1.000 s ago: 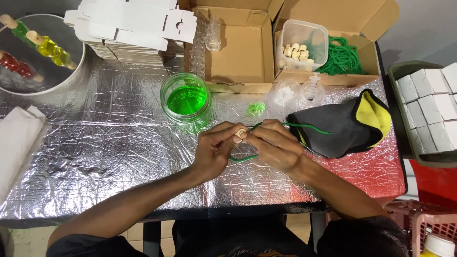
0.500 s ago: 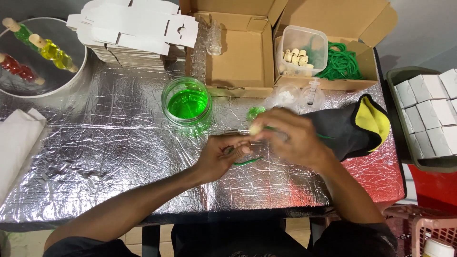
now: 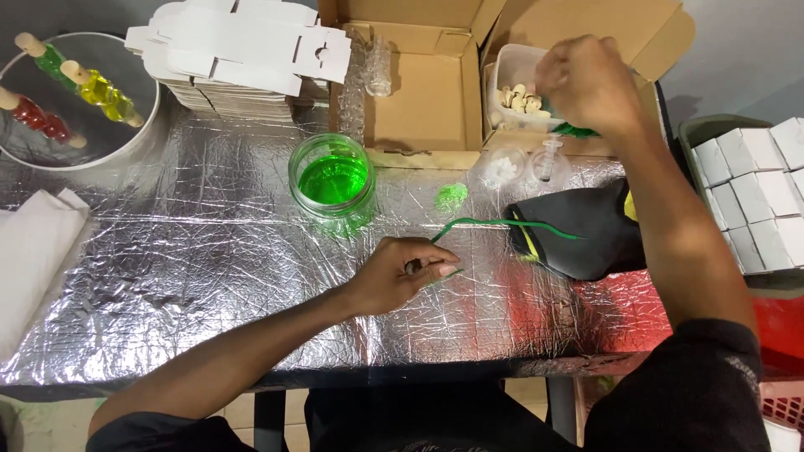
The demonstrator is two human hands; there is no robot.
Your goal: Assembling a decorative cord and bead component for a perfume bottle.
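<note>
My left hand [image 3: 402, 276] rests on the foil-covered table [image 3: 209, 276], fingers pinched on one end of a thin green cord [image 3: 502, 223]. The cord runs right across a black and yellow cloth [image 3: 586, 230]. Something small and dark sits between the pinching fingers; I cannot tell what. My right hand [image 3: 586, 84] is far from it, held over a clear plastic tub of small corks [image 3: 519, 88] at the back right. Its fingers curl downward and hide whatever is under them. A glass jar of green liquid [image 3: 332, 177] stands open behind my left hand.
An open cardboard box [image 3: 423, 100] and a stack of flat white cartons [image 3: 243, 59] line the back. A round bowl with coloured corked vials [image 3: 75, 92] is far left, above a white cloth [image 3: 33, 251]. A grey crate of white boxes [image 3: 754, 192] stands at the right.
My right hand has left the cord and moved up and right to the tub of corks. My left hand has stayed near the table's middle, still pinching the cord.
</note>
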